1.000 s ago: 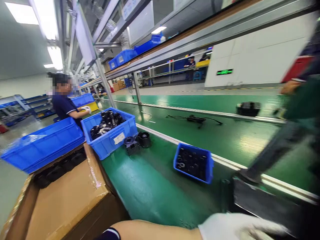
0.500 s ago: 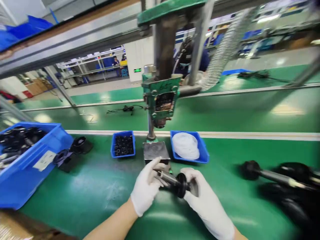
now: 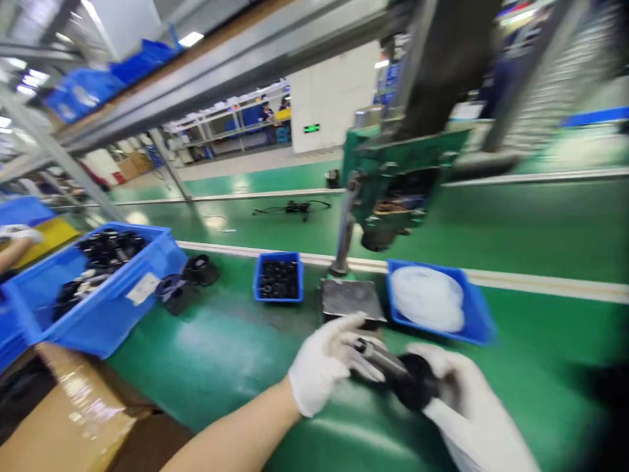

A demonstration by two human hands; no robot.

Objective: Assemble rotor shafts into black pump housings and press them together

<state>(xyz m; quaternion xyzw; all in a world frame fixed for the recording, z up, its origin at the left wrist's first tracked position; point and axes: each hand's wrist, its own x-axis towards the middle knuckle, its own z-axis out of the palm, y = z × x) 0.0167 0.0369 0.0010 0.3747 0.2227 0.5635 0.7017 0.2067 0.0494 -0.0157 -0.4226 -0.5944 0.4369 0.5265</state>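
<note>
Bright, even overhead light from ceiling panels [image 3: 189,39]; soft glare patches on the green table [image 3: 216,341]; heavy motion blur smears the press [image 3: 407,177] and right edge; wide-angle bending tilts the frame rails.

- A metal shaft [image 3: 376,354], grey and shiny, lies nearly level, slanting from upper left down to lower right above the green bench.
- A black round part [image 3: 415,388] sits on the shaft's right end, blurred, its details too smeared to make out.
</note>
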